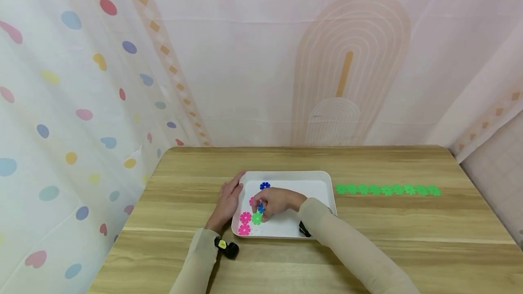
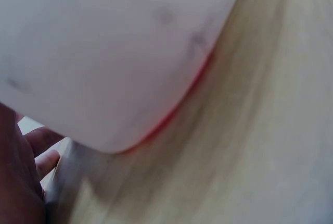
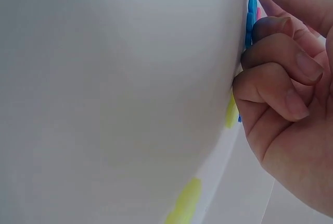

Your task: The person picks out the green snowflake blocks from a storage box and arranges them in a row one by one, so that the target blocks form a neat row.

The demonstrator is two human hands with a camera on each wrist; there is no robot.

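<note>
Pinching a blue snowflake piece (image 1: 260,208) in the white tray (image 1: 318,184), my right hand (image 1: 274,202) curls its fingers (image 3: 276,52). Only the right wrist view shows the piece standing on edge. My left hand (image 1: 227,204) rests flat, fingers straight, against the tray's left rim.

A wooden table (image 1: 367,248) bears a white tray (image 1: 314,185) and green chain (image 1: 388,190).

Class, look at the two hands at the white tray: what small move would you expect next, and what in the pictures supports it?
Probably lifting the green piece out of the tray. The right hand curls its fingertips over it, the left hand rests flat on the tray's rim, and a chain of green pieces lies on the table.
</note>
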